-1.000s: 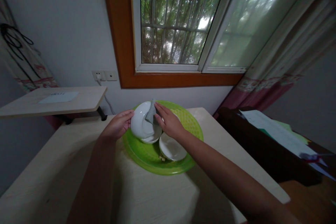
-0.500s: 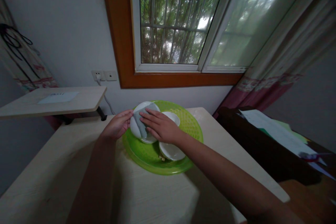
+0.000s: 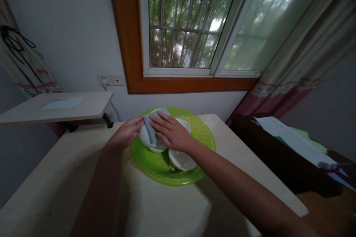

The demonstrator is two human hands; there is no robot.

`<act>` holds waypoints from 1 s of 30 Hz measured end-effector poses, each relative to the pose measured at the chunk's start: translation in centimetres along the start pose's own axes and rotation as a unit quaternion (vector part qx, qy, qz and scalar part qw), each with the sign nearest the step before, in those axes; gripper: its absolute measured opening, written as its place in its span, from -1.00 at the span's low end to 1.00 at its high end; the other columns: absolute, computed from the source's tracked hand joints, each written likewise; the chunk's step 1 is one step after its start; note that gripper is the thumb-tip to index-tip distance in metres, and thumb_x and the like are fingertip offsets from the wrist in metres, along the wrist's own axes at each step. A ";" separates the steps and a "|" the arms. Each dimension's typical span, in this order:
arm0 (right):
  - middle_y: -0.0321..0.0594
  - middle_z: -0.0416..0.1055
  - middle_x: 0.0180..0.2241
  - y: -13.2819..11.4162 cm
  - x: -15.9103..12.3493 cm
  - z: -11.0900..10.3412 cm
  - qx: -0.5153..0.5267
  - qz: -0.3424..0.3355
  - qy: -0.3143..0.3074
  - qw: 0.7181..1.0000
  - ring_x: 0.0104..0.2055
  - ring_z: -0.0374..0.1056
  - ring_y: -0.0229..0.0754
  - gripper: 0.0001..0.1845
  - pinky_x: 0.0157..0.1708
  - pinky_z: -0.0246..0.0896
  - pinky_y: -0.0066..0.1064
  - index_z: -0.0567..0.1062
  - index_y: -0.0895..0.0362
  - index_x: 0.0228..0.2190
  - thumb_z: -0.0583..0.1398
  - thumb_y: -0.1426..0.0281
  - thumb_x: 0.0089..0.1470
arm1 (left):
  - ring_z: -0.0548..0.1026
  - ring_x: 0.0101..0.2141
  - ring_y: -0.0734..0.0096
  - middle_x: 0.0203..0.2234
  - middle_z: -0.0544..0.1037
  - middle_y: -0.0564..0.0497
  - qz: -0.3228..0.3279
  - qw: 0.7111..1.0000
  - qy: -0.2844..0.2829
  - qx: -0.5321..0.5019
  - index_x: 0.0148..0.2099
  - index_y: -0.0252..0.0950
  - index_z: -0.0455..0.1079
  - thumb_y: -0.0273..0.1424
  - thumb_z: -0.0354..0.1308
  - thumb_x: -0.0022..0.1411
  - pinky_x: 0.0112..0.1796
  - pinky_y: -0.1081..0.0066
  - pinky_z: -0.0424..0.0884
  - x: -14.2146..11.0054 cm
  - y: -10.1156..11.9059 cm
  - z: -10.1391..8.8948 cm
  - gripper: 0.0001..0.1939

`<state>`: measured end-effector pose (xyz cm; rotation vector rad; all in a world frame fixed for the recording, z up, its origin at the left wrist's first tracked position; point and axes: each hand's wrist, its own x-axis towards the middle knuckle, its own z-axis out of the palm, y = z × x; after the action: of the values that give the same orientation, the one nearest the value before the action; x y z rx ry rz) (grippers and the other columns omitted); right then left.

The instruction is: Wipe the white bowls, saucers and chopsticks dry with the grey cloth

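My left hand grips the left rim of a round white plate, which is tilted above the green tray. My right hand presses a grey cloth against the plate's face, its fingers stretched out and pointing left; the thumb is hidden. The cloth covers much of the plate, and its upper corner sticks out above my right fingers. Under my right wrist, a white bowl lies in the tray. Part of another white dish shows behind my right hand.
The round green tray rests on a pale wooden table. A small raised shelf with a paper label stands at the left. Beyond the table are a window and wall sockets. Papers lie on dark furniture at right.
The cloth has shifted on the plate, its top now reaching higher and its upper left edge nearer my left fingers. My right hand has moved slightly to the right. My left hand keeps its hold.
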<state>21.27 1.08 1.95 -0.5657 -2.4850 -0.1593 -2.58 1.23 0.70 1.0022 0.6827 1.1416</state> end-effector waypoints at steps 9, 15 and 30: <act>-0.08 0.12 0.38 1.7 -0.2 1.0 0.045 0.145 0.077 0.985 0.40 0.05 -0.03 -0.44 0.39 -0.01 0.00 0.17 0.08 0.35 0.02 0.30 0.38 | 0.54 -0.43 0.42 -0.36 0.63 -0.10 0.001 0.999 -0.001 0.037 -0.14 -0.40 0.57 -0.31 0.42 0.10 -0.37 0.49 0.46 0.0 0.1 -0.3 -0.68; 0.09 0.31 0.25 3.6 -1.1 2.3 0.125 0.264 0.088 0.952 0.30 0.23 0.03 -0.46 0.32 0.08 0.01 0.28 0.18 0.29 0.00 0.24 0.38 | 0.53 -0.44 0.43 -0.41 0.61 -0.08 0.002 0.999 0.012 0.031 -0.16 -0.41 0.56 -0.33 0.42 0.11 -0.39 0.50 0.43 -0.2 0.2 -0.4 -0.70; -0.15 0.02 0.42 0.8 -0.2 0.6 0.011 0.035 0.038 0.999 0.49 -0.22 0.01 -0.38 0.41 -0.12 0.11 0.11 0.03 0.37 0.04 0.38 0.35 | 0.56 -0.38 0.37 -0.31 0.63 -0.12 -0.009 1.000 -0.007 0.029 -0.12 -0.40 0.56 -0.35 0.40 0.13 -0.29 0.43 0.48 -0.2 0.0 0.0 -0.71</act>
<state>21.40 1.85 1.35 -0.6244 -2.3877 -0.1252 -2.68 1.06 0.72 1.0499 0.7165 1.1041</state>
